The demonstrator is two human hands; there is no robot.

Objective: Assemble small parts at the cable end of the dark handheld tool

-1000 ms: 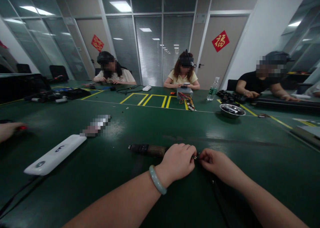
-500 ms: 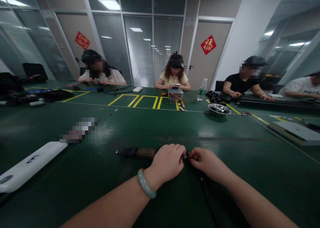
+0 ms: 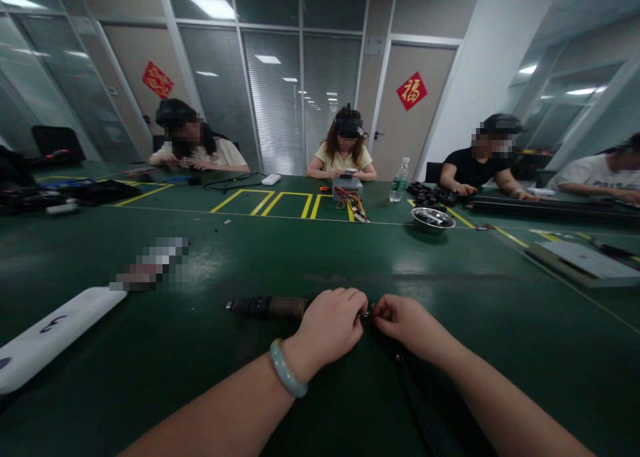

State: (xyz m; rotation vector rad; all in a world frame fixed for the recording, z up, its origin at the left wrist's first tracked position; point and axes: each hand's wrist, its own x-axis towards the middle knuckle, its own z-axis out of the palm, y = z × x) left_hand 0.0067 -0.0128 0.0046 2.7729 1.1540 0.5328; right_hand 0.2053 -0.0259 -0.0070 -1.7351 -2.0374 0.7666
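A dark cylindrical tool [image 3: 267, 307] with a brownish middle lies on the green table [image 3: 280, 257], pointing left. My left hand [image 3: 333, 323], with a pale green bangle [image 3: 287, 373] on its wrist, is closed around the tool's right end. My right hand [image 3: 407, 323] is closed in a pinch on a small metal part [image 3: 367, 313] at that same end, fingertips almost touching the left hand. A dark strap or cable [image 3: 410, 383] runs from under my hands toward me.
A white flat device [image 3: 55, 333] lies at the left. Across the table several people work; nearby are a metal bowl [image 3: 433, 220], a water bottle [image 3: 399, 188], a grey box with coloured wires [image 3: 347, 190], yellow floor-tape marks [image 3: 280, 200] and a flat grey tray [image 3: 585, 263].
The view has turned slightly right, so the white device and the tool sit further left in frame. My hands keep the same closed grip at the tool's end.
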